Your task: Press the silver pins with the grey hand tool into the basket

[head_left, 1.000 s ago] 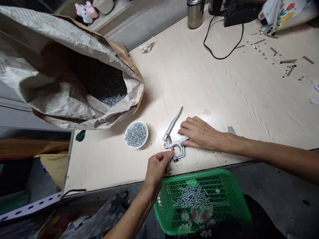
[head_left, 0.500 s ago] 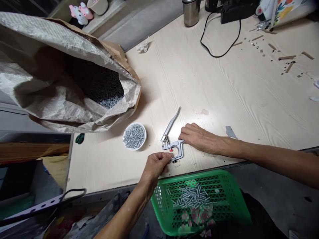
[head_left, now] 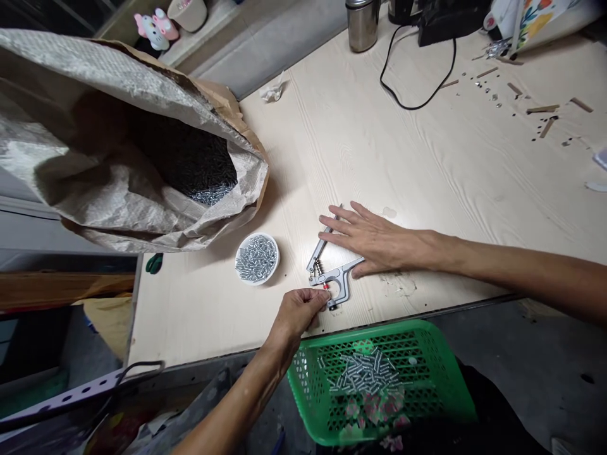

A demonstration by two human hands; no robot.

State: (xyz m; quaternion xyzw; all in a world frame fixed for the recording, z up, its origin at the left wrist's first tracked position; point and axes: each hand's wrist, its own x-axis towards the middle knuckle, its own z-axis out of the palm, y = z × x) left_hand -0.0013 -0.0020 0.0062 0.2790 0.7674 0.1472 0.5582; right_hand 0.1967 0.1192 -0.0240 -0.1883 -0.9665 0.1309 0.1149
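A pair of grey hand pliers with a spring and a red tip at its jaw (head_left: 345, 285) lies on the table, its two handles spread apart. My left hand (head_left: 296, 311) is closed in a pinch at the jaw. Whatever its fingertips hold is too small and covered to make out. My right hand (head_left: 379, 241) is open, fingers spread over the upper handle, with the thumb near the lower handle. Left of the pliers stands a white tub (head_left: 277, 265) full of small shiny metal pieces (head_left: 257, 258).
At the table's front edge, a green basket (head_left: 303, 404) holds similar-looking metal pieces (head_left: 367, 371). A large woven sack (head_left: 246, 174) with metal pieces inside leans at the left. Farther back are a black cable (head_left: 420, 107), a metal canister (head_left: 363, 28) and scattered scraps (head_left: 543, 109).
My right hand has gone from curled fingers at the lower handle to spread fingers reaching over the upper handle. My left hand stays pinched at the jaw.
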